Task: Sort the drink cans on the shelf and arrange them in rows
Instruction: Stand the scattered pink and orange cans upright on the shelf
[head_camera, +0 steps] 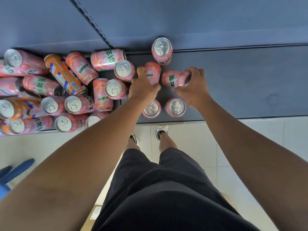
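On the dark blue shelf (241,77), my left hand (143,87) grips a pink Mirinda can (152,72) that lies tilted. My right hand (194,87) grips another pink can (173,79) lying on its side, its top toward my palm. Three pink cans stand upright nearby: one at the back (162,49), and two at the front (151,109) (176,107). A jumble of pink cans fills the shelf's left half, some standing (124,69), some lying (108,59), with an orange can (64,74) lying among them.
The shelf's back panel (166,19) rises behind the cans. The shelf's right part shows bare blue surface. Below the front edge are pale floor tiles (250,139), my legs and shoes, and a blue object (15,170) at the lower left.
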Demonstrator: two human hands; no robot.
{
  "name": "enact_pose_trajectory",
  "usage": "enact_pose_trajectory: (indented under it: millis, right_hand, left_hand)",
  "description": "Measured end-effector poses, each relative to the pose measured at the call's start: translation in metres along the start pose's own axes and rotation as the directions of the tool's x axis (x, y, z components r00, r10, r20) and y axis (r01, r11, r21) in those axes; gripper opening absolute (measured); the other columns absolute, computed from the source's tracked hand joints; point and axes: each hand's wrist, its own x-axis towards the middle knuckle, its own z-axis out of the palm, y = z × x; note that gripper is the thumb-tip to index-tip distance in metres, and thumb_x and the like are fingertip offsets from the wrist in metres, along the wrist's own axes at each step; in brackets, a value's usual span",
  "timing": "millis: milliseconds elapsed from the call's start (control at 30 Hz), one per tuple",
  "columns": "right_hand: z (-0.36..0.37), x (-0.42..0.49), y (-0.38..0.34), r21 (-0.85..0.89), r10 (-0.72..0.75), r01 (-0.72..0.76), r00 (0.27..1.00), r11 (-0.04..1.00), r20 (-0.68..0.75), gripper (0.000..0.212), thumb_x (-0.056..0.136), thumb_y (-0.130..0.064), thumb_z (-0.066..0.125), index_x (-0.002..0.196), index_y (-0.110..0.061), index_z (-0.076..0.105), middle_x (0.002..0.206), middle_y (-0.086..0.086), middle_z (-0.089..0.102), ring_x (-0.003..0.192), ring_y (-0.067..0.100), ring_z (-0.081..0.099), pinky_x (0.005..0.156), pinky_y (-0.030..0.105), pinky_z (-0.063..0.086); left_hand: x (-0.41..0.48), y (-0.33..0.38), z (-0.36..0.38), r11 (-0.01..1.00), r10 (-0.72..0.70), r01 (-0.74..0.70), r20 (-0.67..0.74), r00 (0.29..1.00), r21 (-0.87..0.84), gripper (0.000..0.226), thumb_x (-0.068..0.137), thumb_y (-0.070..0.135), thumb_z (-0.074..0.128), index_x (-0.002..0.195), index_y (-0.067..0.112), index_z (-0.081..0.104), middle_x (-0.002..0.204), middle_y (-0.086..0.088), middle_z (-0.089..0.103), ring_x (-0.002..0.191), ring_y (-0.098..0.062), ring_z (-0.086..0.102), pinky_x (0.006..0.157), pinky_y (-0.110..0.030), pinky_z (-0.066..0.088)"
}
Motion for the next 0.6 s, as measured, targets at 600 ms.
enact_pose_trajectory:
  millis: [600]
  right_hand:
    - [0.014,-0.025,-0.022,-0.129,-0.144,0.147,0.989,0.981,0.034,0.070,0.079,-0.014,0.072,0.142,-0.014,0.043,0.139,0.009,0.039,0.124,0.029,0.046,0.096,0.044,0.049]
  left_hand:
    - [-0.032,-0.009,-0.004,0.960,0.254,-0.251,-0.010,0.967,0.124,0.073,0.081,0.015,0.072,0.146,0.018,0.041,0.141,-0.013,0.035,0.129,-0.040,0.039,0.106,-0.045,0.040]
